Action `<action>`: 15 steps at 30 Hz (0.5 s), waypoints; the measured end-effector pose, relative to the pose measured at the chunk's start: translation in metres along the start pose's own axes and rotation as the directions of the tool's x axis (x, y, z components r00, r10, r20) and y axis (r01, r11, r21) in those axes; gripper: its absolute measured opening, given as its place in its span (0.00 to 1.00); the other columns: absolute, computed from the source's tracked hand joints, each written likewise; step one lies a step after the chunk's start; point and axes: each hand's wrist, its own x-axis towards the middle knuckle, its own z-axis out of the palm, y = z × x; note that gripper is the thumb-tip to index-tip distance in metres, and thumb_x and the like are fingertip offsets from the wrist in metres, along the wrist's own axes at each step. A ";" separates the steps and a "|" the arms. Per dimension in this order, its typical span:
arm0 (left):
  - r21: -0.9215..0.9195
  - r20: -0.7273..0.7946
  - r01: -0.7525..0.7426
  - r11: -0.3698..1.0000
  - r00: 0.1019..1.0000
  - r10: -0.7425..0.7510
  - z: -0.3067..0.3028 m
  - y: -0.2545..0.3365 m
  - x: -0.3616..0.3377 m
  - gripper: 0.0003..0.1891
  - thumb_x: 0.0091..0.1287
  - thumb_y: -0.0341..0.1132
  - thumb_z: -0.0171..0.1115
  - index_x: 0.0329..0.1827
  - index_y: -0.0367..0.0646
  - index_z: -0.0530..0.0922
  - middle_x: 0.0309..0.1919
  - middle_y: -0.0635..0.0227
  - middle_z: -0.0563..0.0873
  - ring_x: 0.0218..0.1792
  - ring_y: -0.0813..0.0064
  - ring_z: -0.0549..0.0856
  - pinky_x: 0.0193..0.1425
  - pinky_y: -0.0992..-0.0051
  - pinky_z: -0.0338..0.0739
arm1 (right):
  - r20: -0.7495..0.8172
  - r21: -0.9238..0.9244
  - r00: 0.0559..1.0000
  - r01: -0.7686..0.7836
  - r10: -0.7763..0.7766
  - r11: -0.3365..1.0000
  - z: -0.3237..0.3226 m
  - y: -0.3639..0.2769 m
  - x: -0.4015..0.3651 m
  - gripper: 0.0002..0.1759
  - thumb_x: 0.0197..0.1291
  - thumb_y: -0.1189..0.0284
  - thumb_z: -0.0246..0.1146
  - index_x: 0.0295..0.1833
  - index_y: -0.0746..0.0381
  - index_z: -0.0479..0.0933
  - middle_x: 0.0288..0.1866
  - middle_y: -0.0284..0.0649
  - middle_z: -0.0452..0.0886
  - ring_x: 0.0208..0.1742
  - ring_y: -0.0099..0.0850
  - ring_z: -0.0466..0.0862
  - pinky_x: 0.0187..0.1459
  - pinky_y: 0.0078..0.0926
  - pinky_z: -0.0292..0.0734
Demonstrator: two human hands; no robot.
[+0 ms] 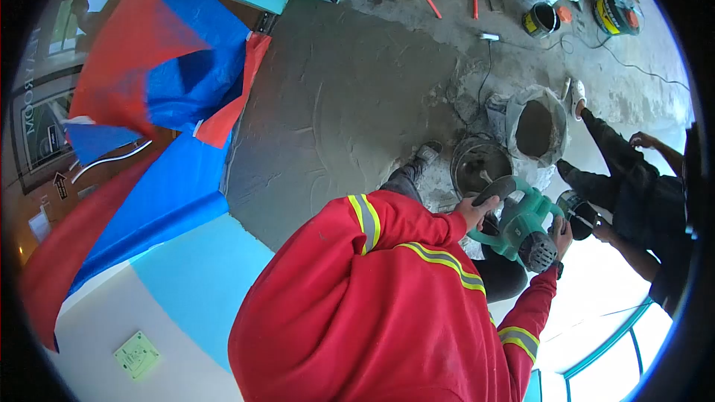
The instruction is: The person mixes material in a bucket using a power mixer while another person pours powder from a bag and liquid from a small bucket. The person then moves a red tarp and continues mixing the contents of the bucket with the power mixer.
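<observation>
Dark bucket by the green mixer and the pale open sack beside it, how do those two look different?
The bucket is dark with a round rim; the sack is pale with a crumpled, uneven edge. The green mixer covers part of the bucket in this view, while the sack's mouth is unobstructed. Both are open at the top, with grey material inside.

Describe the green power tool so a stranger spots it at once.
Find the red jacket. Follow its sleeves to the left hand and right hand, gripping the power tool. Its green, vented body stands out from the dark bucket nearby.
</observation>
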 end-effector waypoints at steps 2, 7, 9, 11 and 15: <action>-0.002 -0.008 0.007 1.000 1.000 -0.007 -0.001 -0.003 0.009 0.29 0.61 0.65 0.64 0.33 0.41 0.80 0.13 0.71 0.75 0.12 0.77 0.76 0.18 0.75 0.70 | 0.016 0.033 1.000 0.002 -0.003 0.999 0.000 0.006 0.005 0.25 0.65 0.51 0.64 0.45 0.65 0.80 0.26 0.33 0.78 0.26 0.21 0.75 0.27 0.22 0.68; -0.039 0.025 -0.009 0.999 1.000 0.010 -0.006 -0.002 0.008 0.30 0.61 0.65 0.64 0.30 0.41 0.78 0.13 0.70 0.76 0.13 0.75 0.78 0.19 0.74 0.73 | 0.055 0.002 0.998 0.036 -0.036 0.999 0.003 -0.017 0.012 0.24 0.58 0.53 0.70 0.44 0.64 0.79 0.27 0.32 0.78 0.24 0.21 0.76 0.25 0.22 0.70; -0.017 0.051 -0.007 1.000 0.999 0.008 -0.010 -0.005 0.006 0.31 0.62 0.66 0.62 0.30 0.41 0.78 0.13 0.69 0.76 0.14 0.74 0.79 0.20 0.73 0.74 | 0.092 -0.021 0.996 0.015 -0.013 1.000 0.002 -0.031 0.010 0.22 0.56 0.56 0.72 0.43 0.64 0.79 0.27 0.32 0.78 0.23 0.21 0.76 0.25 0.22 0.70; -0.071 0.047 -0.006 0.997 0.999 0.009 -0.010 -0.005 0.008 0.32 0.62 0.67 0.61 0.29 0.41 0.78 0.13 0.68 0.77 0.14 0.74 0.79 0.21 0.72 0.74 | 0.072 -0.030 0.997 -0.020 0.022 0.999 0.005 -0.028 0.016 0.22 0.51 0.60 0.74 0.43 0.65 0.78 0.27 0.33 0.78 0.22 0.23 0.77 0.24 0.22 0.71; -0.040 0.328 0.048 0.998 0.944 -0.032 -0.034 -0.002 0.026 0.29 0.65 0.63 0.61 0.35 0.39 0.76 0.19 0.66 0.80 0.17 0.70 0.81 0.30 0.70 0.80 | 0.078 -0.013 0.997 -0.030 0.031 0.999 0.004 -0.046 0.003 0.21 0.51 0.62 0.73 0.43 0.66 0.77 0.28 0.35 0.79 0.22 0.23 0.77 0.24 0.22 0.70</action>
